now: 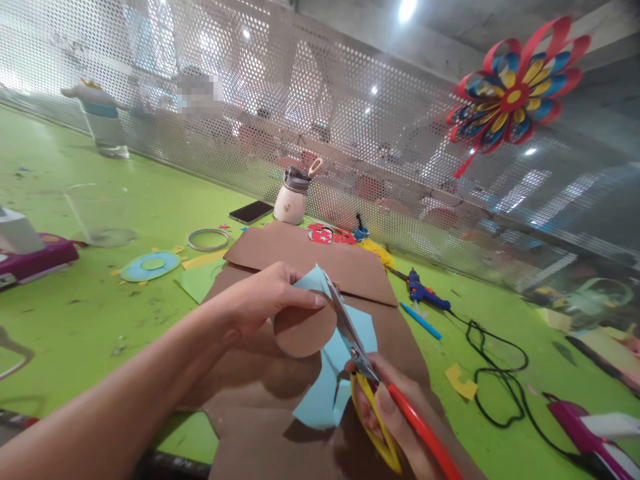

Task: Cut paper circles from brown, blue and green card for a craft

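Note:
Between thumb and fingers, my left hand grips a round piece of brown cardboard together with light blue paper behind it. My right hand is wrapped around the handles of a pair of scissors, one handle red and the other yellow. The blades point up and away, along the disc's right edge, with the blue paper beside them. A curled strip of the blue paper hangs below the disc. Under both hands lies a large folded sheet of brown cardboard.
On the green table stand a white bottle and a clear plastic cup. A phone and a blue paper ring lie left. Right are a glue gun, its black cord, and a blue pen. A perforated metal screen rises behind.

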Tool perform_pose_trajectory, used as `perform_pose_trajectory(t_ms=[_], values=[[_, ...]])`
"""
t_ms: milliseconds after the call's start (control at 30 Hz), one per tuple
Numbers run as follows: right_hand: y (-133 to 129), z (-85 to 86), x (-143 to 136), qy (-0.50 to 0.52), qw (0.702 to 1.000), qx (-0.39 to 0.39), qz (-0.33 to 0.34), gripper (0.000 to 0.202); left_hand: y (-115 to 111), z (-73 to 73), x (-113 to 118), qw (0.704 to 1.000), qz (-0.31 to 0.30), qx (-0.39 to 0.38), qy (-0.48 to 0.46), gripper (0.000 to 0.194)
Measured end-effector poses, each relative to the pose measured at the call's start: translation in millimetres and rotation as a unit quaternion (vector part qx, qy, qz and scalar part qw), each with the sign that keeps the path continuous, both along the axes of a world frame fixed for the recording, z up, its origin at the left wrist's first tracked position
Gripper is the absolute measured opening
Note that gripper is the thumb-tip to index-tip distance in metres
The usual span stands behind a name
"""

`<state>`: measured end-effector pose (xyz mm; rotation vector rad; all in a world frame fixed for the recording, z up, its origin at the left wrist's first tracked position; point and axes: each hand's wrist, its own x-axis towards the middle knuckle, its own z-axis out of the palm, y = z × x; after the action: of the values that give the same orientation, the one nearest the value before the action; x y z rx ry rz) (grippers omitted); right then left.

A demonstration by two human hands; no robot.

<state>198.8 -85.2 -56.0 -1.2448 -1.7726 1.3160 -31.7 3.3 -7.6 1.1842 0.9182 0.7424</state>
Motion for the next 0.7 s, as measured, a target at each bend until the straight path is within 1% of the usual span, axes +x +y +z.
perform_pose_trajectory(t_ms=[200,367,467,567,700], values=[[-0.5,-1.8,-0.2,0.001,1.0,-0.012,-0.009,0.059,0.0,-0.7,0.0,1.0,-0.012,0.001,-0.005,0.016],[-1.1,-6.8,-1.0,0.023,0.999,-0.024,-0.025,0.059,1.5,-1.0,-2.0,0.999,-0.003,0.035,0.02,0.013],[-0.9,-8.4,-0.3,0.017,0.999,-0.022,-0.016,0.059,2.9,-0.9,-2.5,0.998,-0.003,0.057,0.041,0.014],[-0.5,-7.1,0.9,-0.003,1.0,-0.016,-0.005,0.059,3.5,-0.8,-2.3,0.998,-0.007,0.06,0.036,0.015],[-0.3,-3.4,2.2,-0.024,1.0,-0.018,0.007,0.057,3.6,0.3,-2.1,0.997,0.019,0.063,0.05,0.013]])
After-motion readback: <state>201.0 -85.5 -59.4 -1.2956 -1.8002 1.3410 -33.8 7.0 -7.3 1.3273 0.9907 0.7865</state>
